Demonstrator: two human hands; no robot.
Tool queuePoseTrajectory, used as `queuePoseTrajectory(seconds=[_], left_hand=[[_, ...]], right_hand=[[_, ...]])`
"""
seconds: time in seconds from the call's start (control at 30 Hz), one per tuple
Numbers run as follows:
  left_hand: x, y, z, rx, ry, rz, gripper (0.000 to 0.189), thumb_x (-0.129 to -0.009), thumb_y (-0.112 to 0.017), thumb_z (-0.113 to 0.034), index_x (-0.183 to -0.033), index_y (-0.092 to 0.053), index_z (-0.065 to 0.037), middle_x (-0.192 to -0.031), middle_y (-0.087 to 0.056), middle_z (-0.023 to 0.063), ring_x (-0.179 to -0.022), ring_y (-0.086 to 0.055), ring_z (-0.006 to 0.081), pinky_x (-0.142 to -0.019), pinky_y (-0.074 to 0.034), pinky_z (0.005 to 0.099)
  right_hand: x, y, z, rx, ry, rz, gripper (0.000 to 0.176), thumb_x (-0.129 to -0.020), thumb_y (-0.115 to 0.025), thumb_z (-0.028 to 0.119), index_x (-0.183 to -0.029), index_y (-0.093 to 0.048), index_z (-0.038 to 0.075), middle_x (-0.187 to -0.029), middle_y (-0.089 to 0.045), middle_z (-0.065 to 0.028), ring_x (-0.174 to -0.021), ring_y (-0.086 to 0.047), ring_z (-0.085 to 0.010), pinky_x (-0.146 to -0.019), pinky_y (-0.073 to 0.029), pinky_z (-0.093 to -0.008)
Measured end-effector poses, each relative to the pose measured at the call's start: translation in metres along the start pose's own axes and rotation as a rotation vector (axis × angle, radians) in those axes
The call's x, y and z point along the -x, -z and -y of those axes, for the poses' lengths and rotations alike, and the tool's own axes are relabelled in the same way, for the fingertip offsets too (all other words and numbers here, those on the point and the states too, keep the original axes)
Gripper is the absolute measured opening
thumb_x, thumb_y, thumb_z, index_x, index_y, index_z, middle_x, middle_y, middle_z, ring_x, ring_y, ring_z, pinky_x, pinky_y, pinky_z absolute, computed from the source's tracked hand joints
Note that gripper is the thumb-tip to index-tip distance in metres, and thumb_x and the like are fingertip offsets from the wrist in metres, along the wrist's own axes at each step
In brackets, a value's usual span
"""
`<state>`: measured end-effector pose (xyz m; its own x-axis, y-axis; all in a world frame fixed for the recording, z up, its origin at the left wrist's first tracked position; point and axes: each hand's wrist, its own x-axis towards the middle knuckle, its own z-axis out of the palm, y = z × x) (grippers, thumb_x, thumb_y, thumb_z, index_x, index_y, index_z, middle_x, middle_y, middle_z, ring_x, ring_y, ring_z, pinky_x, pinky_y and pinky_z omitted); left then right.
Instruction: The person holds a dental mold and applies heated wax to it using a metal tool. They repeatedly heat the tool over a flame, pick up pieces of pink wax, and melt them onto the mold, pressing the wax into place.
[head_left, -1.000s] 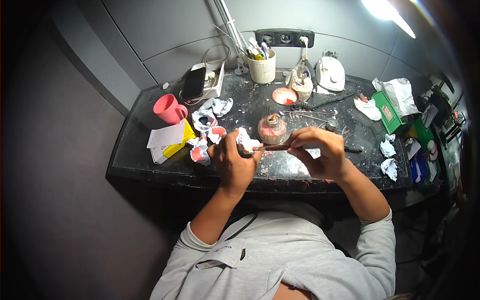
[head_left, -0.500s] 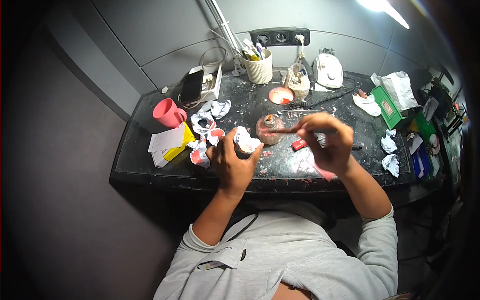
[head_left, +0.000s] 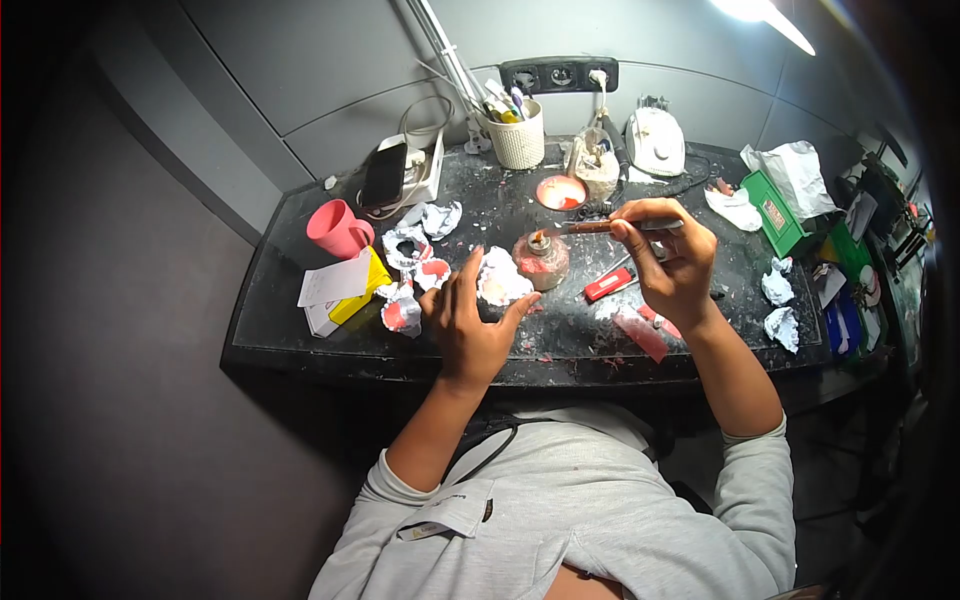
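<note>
My left hand (head_left: 468, 325) grips a white lumpy plaster-like piece (head_left: 500, 277) between its thumb and fingers, just left of the spirit burner. In my right hand (head_left: 672, 262) is a wax knife (head_left: 592, 228) with a brown handle, pinched between thumb and fingertips. Its narrow tip points left, right at the top of the glass spirit burner (head_left: 541, 265), which has pinkish-red smears on it. Below my right hand lie a red-handled cutter (head_left: 608, 285) and a pink wax sheet (head_left: 640, 333).
Crumpled paper with white and pink pieces (head_left: 402, 310) lies to the left, near a pink mug (head_left: 338, 228) and a yellow box (head_left: 362, 290). Behind the burner sit a small bowl (head_left: 562, 192) and a brush-filled cup (head_left: 518, 138). A green box (head_left: 775, 215) stands right.
My right hand has risen slightly, bringing the knife tip up to the burner's top. My left hand has shifted slightly right with the white piece.
</note>
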<state>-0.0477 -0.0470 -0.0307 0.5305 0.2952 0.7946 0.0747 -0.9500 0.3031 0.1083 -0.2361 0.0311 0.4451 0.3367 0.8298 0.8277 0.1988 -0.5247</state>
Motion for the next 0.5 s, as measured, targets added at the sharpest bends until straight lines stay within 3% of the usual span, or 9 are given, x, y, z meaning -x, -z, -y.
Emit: queuePoseTrajectory(seconds=[0.23, 0.5], left_hand=[[-0.0007, -0.0001, 0.0009, 0.067, 0.007, 0.001, 0.081, -0.066, -0.092, -0.040, -0.130, -0.061, -0.001, -0.110, -0.071, 0.0120, -0.092, -0.064, 0.0281, -0.090, -0.043, 0.0381], [-0.0010, 0.0012, 0.0009, 0.255, 0.148, 0.037, 0.079, -0.066, -0.094, -0.036, -0.129, -0.060, 0.000, -0.105, -0.070, 0.0163, -0.098, -0.065, 0.0297, -0.089, -0.049, 0.0397]], right_hand=[[0.0006, -0.0004, -0.0014, -0.017, 0.007, -0.003, 0.013, -0.087, -0.074, -0.004, -0.098, -0.066, -0.003, -0.090, -0.073, -0.0112, -0.083, -0.074, -0.0158, -0.073, -0.060, -0.0265], [0.0010, 0.0000, -0.0009, -0.030, 0.006, -0.004, 0.014, -0.086, -0.075, -0.003, -0.097, -0.067, -0.003, -0.090, -0.073, -0.0111, -0.082, -0.073, -0.0154, -0.072, -0.059, -0.0262]])
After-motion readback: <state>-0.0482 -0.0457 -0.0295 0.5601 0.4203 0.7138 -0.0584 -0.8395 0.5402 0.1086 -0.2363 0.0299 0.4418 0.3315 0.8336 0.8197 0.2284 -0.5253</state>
